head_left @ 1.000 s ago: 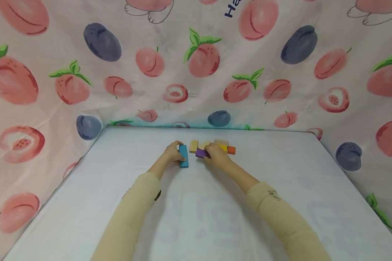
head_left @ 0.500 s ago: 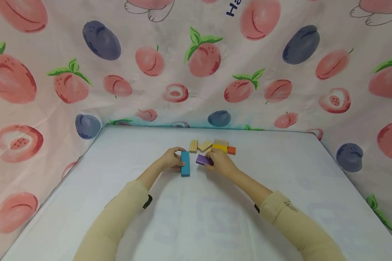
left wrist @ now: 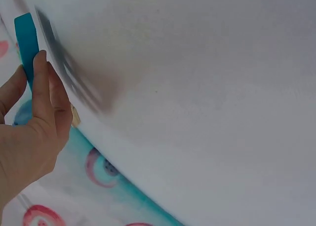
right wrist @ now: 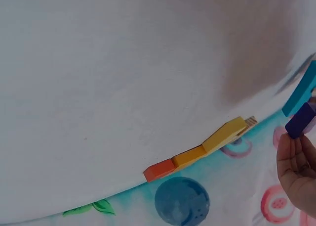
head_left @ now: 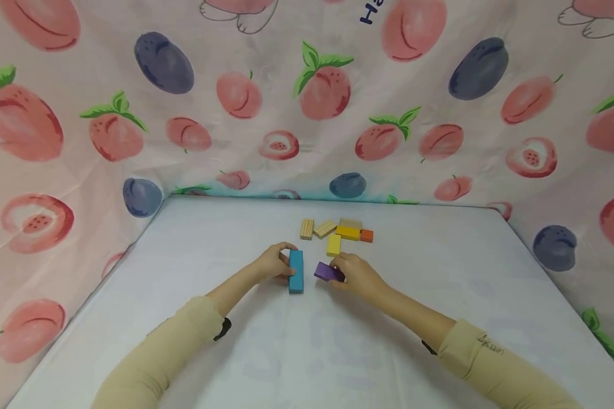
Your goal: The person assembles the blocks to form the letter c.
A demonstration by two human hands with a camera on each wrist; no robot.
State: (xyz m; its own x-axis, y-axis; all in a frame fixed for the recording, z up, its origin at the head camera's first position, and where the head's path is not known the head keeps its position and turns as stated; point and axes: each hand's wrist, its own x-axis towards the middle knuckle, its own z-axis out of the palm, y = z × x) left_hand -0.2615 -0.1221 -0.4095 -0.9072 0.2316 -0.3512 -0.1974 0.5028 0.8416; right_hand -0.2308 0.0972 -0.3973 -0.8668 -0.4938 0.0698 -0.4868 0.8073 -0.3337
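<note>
Blue block (head_left: 297,274): held over the white table (head_left: 389,352); clamped between thumb and fingers of the left hand (head_left: 273,263).
Purple block (head_left: 326,271): pinched by thumb and fingertips of the right hand (head_left: 359,276), left end exposed; separated from the blue by a narrow gap.
Yellow block (head_left: 334,245): seen just beyond the purple, untouched.
Handling: both held pieces judged light, stiff, not fragile; painted faces possibly slightly slippery.
Hold: for the blue, opposite long sides near mid-length are advised; for the purple, opposite faces.
</note>
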